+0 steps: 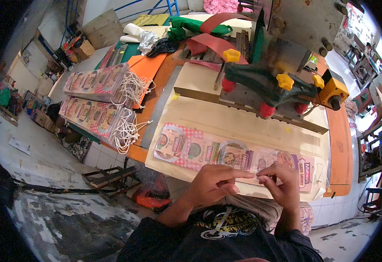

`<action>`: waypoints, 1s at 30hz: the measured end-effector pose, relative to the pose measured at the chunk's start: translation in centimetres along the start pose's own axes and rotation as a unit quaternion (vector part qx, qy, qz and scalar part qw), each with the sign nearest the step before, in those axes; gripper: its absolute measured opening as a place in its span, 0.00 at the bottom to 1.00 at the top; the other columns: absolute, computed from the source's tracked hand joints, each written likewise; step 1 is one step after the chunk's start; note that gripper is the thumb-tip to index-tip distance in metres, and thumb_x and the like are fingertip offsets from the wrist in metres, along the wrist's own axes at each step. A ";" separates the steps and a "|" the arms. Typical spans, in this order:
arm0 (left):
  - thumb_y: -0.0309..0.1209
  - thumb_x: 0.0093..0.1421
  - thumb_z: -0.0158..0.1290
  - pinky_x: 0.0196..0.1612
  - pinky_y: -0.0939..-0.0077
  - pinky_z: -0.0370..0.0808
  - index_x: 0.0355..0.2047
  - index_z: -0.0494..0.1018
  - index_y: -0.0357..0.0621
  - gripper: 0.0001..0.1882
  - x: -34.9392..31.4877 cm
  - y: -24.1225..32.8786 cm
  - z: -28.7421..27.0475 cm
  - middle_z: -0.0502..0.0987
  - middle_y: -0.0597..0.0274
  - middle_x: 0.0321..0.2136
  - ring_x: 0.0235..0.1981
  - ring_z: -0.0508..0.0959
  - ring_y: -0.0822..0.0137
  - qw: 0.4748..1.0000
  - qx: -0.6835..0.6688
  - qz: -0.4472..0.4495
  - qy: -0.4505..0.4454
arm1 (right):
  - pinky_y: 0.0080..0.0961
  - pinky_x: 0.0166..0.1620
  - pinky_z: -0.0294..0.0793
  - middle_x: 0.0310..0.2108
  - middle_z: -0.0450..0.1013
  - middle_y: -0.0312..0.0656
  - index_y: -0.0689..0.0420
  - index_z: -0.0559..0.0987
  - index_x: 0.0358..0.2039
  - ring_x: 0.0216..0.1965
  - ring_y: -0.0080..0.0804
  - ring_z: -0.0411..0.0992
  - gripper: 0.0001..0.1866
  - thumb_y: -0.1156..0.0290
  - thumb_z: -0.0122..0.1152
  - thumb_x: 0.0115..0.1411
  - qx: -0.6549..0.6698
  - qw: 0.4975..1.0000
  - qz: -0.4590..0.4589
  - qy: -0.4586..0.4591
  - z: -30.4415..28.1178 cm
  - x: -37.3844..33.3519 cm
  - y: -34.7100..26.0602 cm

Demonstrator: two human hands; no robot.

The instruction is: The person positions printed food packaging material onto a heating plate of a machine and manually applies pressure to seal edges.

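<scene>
A long printed plastic strip (195, 149) with food pictures and pink checks lies on a cream board (234, 120) in front of me. White string (318, 173) shows at its right end. Over the strip's near edge, my left hand (212, 183) has its index finger stretched to the right and the thumb apart, with nothing visible in it. That fingertip comes close to my right hand (281, 180), whose thumb and curled fingers are pinched together. Whatever the right fingers hold, if anything, is too small to make out.
Behind the board stands a heavy press (278, 94) with yellow knobs and a metal bar. Two stacks of strips with strings, an upper stack (95, 82) and a lower stack (90, 115), sit at the left. Orange sheets (149, 67), green cloth (191, 27) and red bands (219, 41) lie farther back.
</scene>
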State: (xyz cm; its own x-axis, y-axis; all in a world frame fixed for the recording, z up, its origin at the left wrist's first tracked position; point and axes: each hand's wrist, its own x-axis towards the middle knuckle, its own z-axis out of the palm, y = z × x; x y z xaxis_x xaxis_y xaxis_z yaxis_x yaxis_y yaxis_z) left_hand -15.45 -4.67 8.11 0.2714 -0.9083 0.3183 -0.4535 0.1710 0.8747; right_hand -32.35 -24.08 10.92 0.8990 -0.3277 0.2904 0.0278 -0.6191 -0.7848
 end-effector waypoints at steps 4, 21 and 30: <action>0.41 0.66 0.60 0.30 0.78 0.71 0.54 0.80 0.45 0.20 -0.3 -0.8 0.6 0.82 0.59 0.33 0.26 0.75 0.72 0.988 -0.071 0.039 0.133 | 0.26 0.28 0.70 0.25 0.80 0.38 0.55 0.86 0.32 0.25 0.30 0.76 0.03 0.73 0.72 0.57 -0.009 0.998 0.048 0.049 -0.9 -0.3 0.4; 0.40 0.70 0.57 0.33 0.77 0.72 0.46 0.75 0.38 0.17 1.8 1.5 3.4 0.78 0.62 0.28 0.27 0.77 0.73 0.994 -0.084 -0.026 0.057 | 0.35 0.32 0.78 0.31 0.81 0.45 0.56 0.83 0.41 0.30 0.42 0.81 0.12 0.76 0.71 0.54 0.042 0.994 -0.061 -0.082 0.6 -0.5 -0.7; 0.31 0.69 0.57 0.28 0.80 0.71 0.34 0.78 0.35 0.10 -1.4 0.5 0.8 0.77 0.64 0.24 0.24 0.75 0.76 0.965 -0.179 -0.051 0.186 | 0.26 0.31 0.75 0.27 0.79 0.38 0.57 0.82 0.44 0.28 0.26 0.79 0.14 0.81 0.69 0.57 0.109 0.991 0.071 0.027 -0.3 -1.5 0.1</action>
State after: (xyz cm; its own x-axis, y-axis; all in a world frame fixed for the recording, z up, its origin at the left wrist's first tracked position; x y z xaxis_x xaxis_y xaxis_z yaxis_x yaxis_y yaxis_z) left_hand -16.72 -3.64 7.83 0.6154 -0.7384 0.2758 -0.1051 0.2699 0.9571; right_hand -33.81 -23.89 10.56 0.8761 -0.4419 0.1931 0.0020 -0.3971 -0.9178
